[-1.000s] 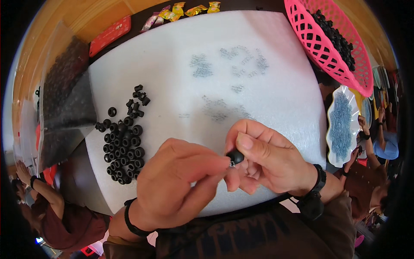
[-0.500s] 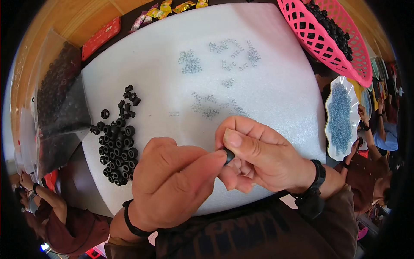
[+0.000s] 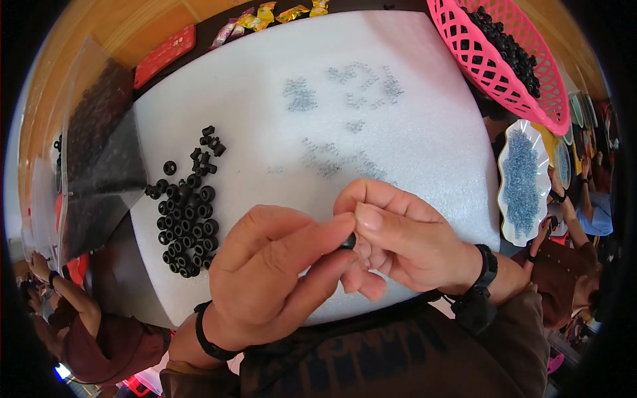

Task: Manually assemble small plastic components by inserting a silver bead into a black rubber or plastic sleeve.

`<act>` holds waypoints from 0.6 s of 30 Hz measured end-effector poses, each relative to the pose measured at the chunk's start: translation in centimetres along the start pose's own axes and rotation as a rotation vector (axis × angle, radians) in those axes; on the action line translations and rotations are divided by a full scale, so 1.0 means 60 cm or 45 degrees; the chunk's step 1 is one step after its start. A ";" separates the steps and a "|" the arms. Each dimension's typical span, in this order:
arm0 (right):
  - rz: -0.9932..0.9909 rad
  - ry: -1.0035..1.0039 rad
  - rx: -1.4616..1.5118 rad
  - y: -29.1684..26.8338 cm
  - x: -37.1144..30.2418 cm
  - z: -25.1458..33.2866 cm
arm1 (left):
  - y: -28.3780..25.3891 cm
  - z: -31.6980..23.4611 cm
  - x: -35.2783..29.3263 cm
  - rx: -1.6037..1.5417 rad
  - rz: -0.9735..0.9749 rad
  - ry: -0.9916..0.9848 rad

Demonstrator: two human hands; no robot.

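Note:
Both hands meet over the near part of a white foam sheet [image 3: 252, 119]. My left hand [image 3: 272, 272] is closed, its fingertips pinching a small round black part [image 3: 348, 241]. My right hand [image 3: 405, 242] presses thumb and forefinger together right beside that part, its other fingers curled below. Whatever the right fingertips hold, if anything, is hidden. Left of my hands lies a pile of small black ring-shaped parts [image 3: 189, 229], with several black stemmed pieces [image 3: 209, 142] at its far end. Tiny metal springs [image 3: 325, 159] are scattered in loose groups beyond my hands.
A pink lattice basket [image 3: 458, 50] of black parts stands far right. Nearer, a white wavy-edged dish [image 3: 543, 162] holds many small springs. A clear plastic bag [image 3: 99, 146] of black parts lies left. A red packet [image 3: 164, 56] and wrapped sweets [image 3: 259, 18] line the far edge. Other people sit both sides.
My left fingertips have shifted up against the right fingertips, and the black part now sits lower between them. The whole view has moved slightly. Piles on the sheet look unchanged.

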State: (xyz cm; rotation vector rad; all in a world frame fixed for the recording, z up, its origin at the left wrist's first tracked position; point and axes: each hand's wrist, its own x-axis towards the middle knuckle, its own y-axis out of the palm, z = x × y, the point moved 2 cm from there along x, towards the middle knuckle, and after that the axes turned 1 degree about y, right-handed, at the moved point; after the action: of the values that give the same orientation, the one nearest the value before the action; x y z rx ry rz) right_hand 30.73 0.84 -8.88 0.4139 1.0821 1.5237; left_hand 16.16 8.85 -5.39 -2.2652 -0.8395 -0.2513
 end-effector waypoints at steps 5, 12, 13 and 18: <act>0.104 -0.196 -0.148 -0.003 0.005 -0.005 | -0.002 -0.010 0.002 0.055 -0.008 0.020; 0.078 -0.087 0.071 -0.006 0.003 -0.002 | -0.002 -0.004 0.002 -0.016 -0.048 0.119; 0.079 -0.088 0.072 -0.005 0.003 0.000 | -0.003 -0.004 0.003 -0.009 -0.063 0.163; 0.081 -0.038 0.061 -0.004 0.000 0.003 | -0.006 0.001 0.001 -0.065 -0.079 0.171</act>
State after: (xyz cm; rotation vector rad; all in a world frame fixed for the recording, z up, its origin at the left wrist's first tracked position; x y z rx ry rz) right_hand 31.01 0.88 -8.97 0.5066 1.0931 1.5451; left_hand 16.00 9.11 -5.19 -2.2438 -0.8420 -0.4528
